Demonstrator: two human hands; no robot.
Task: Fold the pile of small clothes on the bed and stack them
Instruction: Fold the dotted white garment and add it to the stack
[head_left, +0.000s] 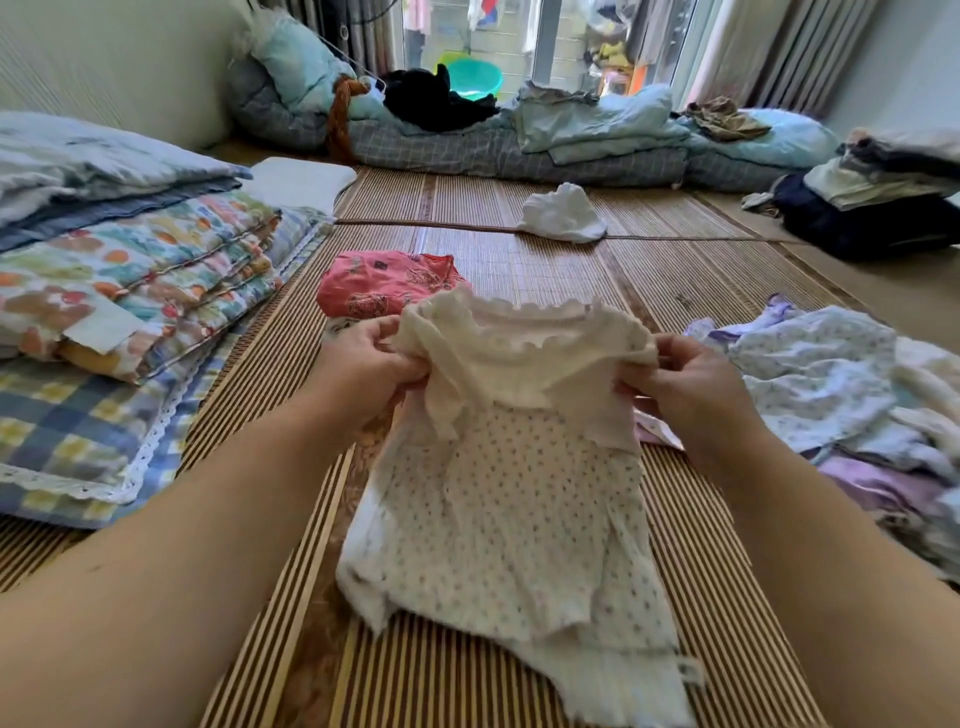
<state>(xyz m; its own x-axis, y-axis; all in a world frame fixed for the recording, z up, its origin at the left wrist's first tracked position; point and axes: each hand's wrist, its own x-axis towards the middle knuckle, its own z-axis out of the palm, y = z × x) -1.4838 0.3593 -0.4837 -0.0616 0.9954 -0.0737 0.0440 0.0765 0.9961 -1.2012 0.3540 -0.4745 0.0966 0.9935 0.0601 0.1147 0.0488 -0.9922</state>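
I hold a small cream dotted top (498, 499) up by its shoulders over the woven mat (701, 270).

My left hand (371, 364) and right hand (685, 384) each have fingers curled, pinching a shoulder by the frilled neckline; the hem trails on the mat toward me. Just right of my right hand lies the unfolded pile of small clothes (821, 374). Just beyond my left hand sits a folded pink garment (384, 283), with stacked quilts (130, 275) further left. Further off lies a crumpled white garment (563, 213), then rolled bedding (519, 150) by the window.
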